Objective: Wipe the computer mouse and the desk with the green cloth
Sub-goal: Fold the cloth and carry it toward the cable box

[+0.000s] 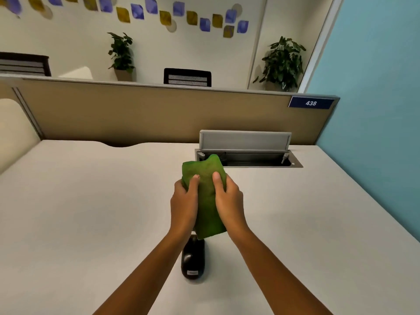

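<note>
A folded green cloth [205, 196] is held up above the white desk [91, 212], gripped from both sides. My left hand [184, 205] clasps its left edge with the thumb pressed on top. On the opposite edge, my right hand [229, 201] grips the same way. A black computer mouse [192, 261] lies on the desk below and nearer to me than the cloth, between my forearms. Its front end is hidden behind the cloth's lower edge.
An open cable hatch [247, 155] with a raised grey lid sits at the desk's back right. A tan partition [147, 114] bearing a sign 438 runs along the back edge. A blue wall [375, 133] borders the right side. Chairs and potted plants stand beyond.
</note>
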Demonstrator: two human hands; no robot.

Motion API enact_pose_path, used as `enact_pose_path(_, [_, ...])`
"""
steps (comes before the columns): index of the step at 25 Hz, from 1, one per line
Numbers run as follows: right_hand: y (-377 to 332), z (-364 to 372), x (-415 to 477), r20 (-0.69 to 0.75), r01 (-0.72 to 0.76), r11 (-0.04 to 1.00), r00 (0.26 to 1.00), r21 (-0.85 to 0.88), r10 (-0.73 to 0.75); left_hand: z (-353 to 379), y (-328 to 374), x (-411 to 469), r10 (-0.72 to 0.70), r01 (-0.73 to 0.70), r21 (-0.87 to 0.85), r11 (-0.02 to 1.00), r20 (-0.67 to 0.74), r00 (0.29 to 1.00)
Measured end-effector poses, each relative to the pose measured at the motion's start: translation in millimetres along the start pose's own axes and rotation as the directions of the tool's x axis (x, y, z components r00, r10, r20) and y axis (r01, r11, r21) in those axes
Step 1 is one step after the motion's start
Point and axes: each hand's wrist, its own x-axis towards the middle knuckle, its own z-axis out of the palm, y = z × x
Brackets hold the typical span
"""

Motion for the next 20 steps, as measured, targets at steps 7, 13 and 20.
enact_pose_path(7, [1,61,103,0.031,-0.076,0.996,0.997,-0.042,0.077,12,-9,100,0.19,-0.155,0.24,0.958,-0.128,0.973])
enact_pose_path(13, [24,107,189,0.094,0.029,0.998,0.995,0.052,-0.033,14,-17,204,0.334,-0.258,0.386,0.886,-0.144,0.932])
enact_pose_path(20, [61,170,276,0.018,0.016,0.96,1.0,-0.28,-0.011,21,-48,314,0.336,-0.258,0.488,0.834,-0.079,0.938])
